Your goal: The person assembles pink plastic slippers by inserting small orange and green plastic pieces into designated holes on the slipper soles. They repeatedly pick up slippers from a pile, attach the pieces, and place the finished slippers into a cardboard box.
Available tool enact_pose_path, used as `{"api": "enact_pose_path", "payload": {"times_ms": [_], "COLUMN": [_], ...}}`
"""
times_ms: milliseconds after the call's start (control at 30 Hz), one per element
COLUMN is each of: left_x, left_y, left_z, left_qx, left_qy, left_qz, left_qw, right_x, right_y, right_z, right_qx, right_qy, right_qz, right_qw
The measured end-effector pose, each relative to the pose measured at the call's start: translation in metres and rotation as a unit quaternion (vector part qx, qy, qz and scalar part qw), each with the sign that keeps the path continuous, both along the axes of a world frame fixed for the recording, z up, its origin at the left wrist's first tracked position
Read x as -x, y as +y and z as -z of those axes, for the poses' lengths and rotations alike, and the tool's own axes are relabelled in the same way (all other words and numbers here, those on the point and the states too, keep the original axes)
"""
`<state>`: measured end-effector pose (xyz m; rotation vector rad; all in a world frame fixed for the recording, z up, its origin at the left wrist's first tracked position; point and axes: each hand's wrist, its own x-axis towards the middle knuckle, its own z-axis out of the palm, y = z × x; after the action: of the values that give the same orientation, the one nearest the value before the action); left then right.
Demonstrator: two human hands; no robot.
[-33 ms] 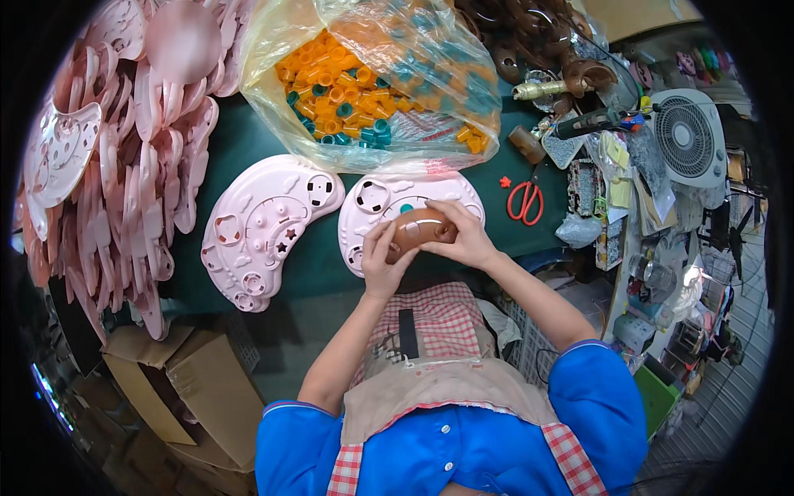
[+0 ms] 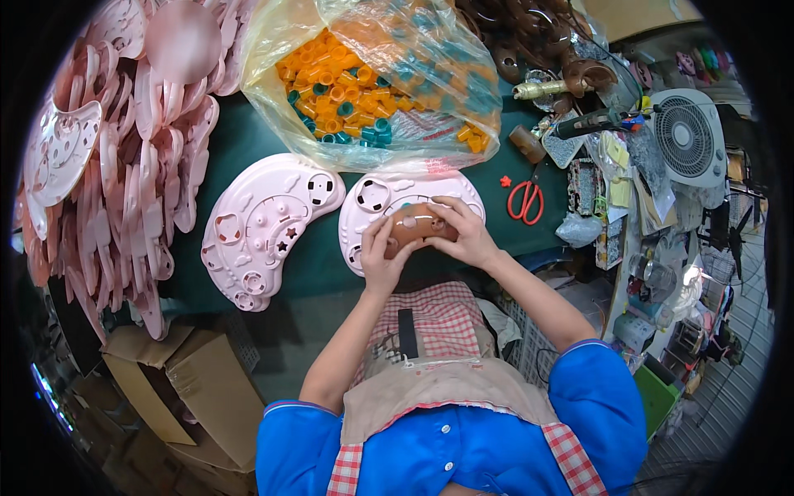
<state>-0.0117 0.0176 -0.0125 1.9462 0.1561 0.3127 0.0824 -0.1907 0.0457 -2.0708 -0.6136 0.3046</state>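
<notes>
Between them, my left hand (image 2: 382, 258) and my right hand (image 2: 465, 236) grip a shiny brown curved plastic part (image 2: 419, 225), one at each end. It is held over a pale pink curved plastic panel (image 2: 364, 217) with round cut-outs, whose middle is partly hidden by the brown part and my hands. Fingers of both hands wrap its far side, with the thumbs at its near edge. To the left lies a second pink crescent-shaped panel (image 2: 260, 231) with star-shaped and round openings.
A clear plastic bag (image 2: 273, 107) of small orange and teal caps (image 2: 331, 78) lies beyond the panels. Pink panels (image 2: 149, 165) are stacked high at left. Red-handled scissors (image 2: 525, 202) lie at right, near a fan (image 2: 686, 136); brown parts (image 2: 538, 33) are piled at the back. A cardboard box (image 2: 198, 388) stands lower left.
The brown part has tilted in my hands, so small raised round bits on its upper face now show. The panels and bag stay in place.
</notes>
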Motion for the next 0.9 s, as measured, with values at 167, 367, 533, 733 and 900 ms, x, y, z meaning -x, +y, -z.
{"api": "enact_pose_path", "payload": {"times_ms": [167, 367, 533, 733, 900], "left_x": [-0.025, -0.021, -0.055, -0.099, -0.094], "left_y": [0.005, 0.003, 0.002, 0.004, 0.007], "left_z": [0.016, 0.029, 0.023, 0.027, 0.019], "left_qx": [-0.180, -0.202, -0.224, -0.262, -0.264], "left_qy": [-0.033, -0.016, -0.045, -0.104, -0.086], "left_qz": [-0.028, -0.035, -0.001, 0.076, 0.015], "left_qw": [0.983, 0.979, 0.974, 0.956, 0.961], "right_x": [0.001, -0.028, -0.018, -0.022, -0.027], "right_y": [-0.005, 0.066, 0.069, 0.069, 0.053], "right_z": [0.043, 0.069, 0.073, 0.075, 0.073], "right_qx": [0.190, 0.160, 0.103, 0.128, 0.132], "right_qy": [-0.212, -0.174, -0.178, -0.204, -0.226], "right_qz": [0.011, 0.100, 0.125, 0.181, 0.189], "right_qw": [0.958, 0.966, 0.971, 0.954, 0.947]}}
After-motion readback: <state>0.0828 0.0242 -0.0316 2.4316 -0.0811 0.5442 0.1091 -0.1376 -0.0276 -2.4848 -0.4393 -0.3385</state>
